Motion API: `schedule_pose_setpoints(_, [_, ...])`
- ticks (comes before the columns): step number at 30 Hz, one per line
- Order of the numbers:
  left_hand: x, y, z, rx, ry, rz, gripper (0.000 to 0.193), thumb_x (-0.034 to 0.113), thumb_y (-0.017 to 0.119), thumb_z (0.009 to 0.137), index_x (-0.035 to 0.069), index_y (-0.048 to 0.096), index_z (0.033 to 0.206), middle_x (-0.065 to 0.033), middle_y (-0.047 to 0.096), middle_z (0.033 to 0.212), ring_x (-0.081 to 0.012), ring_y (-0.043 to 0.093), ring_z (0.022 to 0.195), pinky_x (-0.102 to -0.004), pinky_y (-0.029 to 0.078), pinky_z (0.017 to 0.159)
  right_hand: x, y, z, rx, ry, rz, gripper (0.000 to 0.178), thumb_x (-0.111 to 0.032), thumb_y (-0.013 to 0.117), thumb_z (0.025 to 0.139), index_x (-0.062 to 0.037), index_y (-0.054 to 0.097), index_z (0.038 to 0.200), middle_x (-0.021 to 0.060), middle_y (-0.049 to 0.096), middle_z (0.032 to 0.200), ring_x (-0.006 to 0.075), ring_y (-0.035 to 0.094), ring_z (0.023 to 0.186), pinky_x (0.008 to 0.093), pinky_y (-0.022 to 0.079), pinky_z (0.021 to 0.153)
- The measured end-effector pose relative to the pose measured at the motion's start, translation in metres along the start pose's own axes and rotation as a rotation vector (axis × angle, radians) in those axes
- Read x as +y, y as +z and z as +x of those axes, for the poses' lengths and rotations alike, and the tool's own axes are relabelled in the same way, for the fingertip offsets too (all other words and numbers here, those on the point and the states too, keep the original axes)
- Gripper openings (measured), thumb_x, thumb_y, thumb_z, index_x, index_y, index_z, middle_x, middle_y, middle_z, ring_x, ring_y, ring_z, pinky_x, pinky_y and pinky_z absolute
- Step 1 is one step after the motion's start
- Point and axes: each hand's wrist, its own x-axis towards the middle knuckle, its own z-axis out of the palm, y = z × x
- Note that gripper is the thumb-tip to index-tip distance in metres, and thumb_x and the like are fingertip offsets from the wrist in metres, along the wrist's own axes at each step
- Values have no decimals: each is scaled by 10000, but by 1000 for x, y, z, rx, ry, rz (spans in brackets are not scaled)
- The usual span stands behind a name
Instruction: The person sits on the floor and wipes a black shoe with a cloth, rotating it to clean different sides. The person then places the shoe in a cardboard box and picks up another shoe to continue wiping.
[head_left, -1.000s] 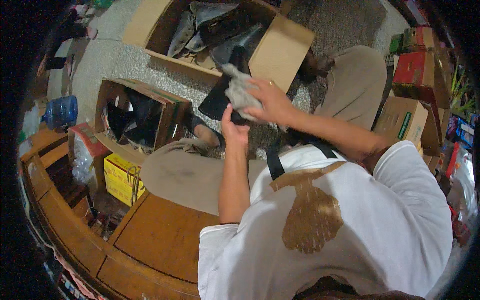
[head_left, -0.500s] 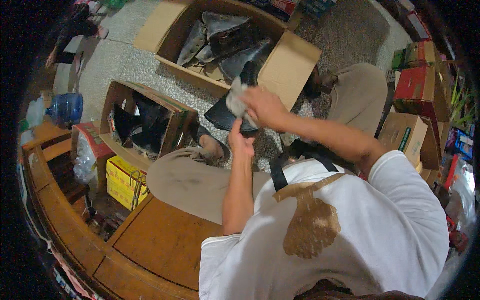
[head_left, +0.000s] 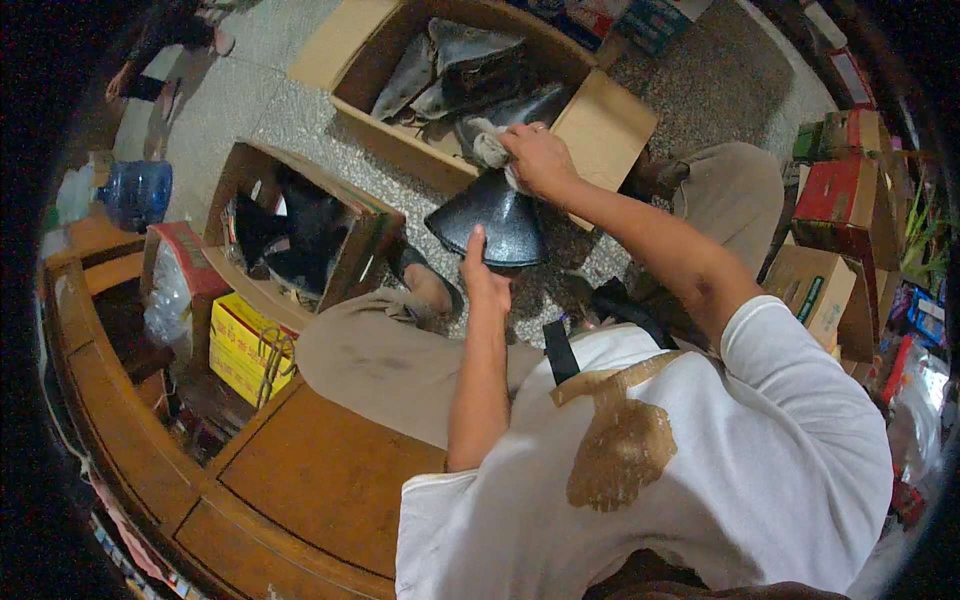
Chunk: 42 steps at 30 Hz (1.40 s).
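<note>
A shiny black fan-shaped metal blade [head_left: 495,222], wide toward me and narrowing away, is held out over the floor between my knees. My left hand [head_left: 486,275] grips its near edge, thumb on the upper face and fingers out of sight below. Bunched in my right hand [head_left: 540,158] is a greyish-white rag [head_left: 489,148], at the blade's narrow far end. That hand hides part of the end. Just beyond, an open cardboard box [head_left: 400,140] holds several dusty grey-black blades [head_left: 478,62] of similar form.
Left of my hands, another cardboard box [head_left: 232,170] lies with its opening toward me, with dark blades [head_left: 300,215] inside. A yellow box [head_left: 248,350] sits by the wooden bench [head_left: 310,480]. Stacked cartons [head_left: 835,195] stand at the right, a blue water jug [head_left: 138,195] far left.
The rag has moved from the blade's middle to its far narrow end with my right hand. The blade has tipped, showing more of its glossy face; my left hand keeps its grip.
</note>
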Motion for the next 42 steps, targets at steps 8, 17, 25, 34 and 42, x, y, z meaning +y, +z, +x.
schedule_pose_setpoints(8, [23,-8,12,-14,58,-31,616,322,716,825,44,421,1288,-99,559,1216,-269,565,1086,-436,478,933,8,2,3,-55,35,8,404,-117,657,787,-162,595,1184,56,568,1193,303,555,1062,429,504,875])
schedule_pose_setpoints(17, [25,-11,12,136,121,135,991,11,760,698,77,154,1480,-160,369,1414,-295,419,1267,-421,368,1049,11,-8,19,-268,157,-35,383,-244,630,781,-135,646,1147,137,659,1059,359,630,985,453,533,818])
schedule_pose_setpoints(25, [19,7,-10,-109,573,689,1095,-48,801,632,68,146,1502,-132,360,1423,-254,398,1258,-350,340,1053,-57,-51,4,-228,130,448,420,-287,586,770,-207,648,1178,140,679,1061,373,637,982,478,513,865])
schedule_pose_setpoints(34, [19,22,-19,27,439,882,1090,-29,811,628,-25,136,1484,-179,403,1381,-278,441,1229,-353,361,1041,62,-21,-10,-248,76,2,393,-236,717,730,-221,656,1118,81,649,1051,321,628,982,462,534,791])
schedule_pose_setpoints(42, [9,-7,0,32,569,1118,1141,49,855,601,-29,129,1478,-227,315,1460,-329,341,1335,-392,250,1130,-13,-59,-16,-292,-84,245,423,-239,609,762,-196,644,1182,97,634,1127,319,595,1074,469,518,852])
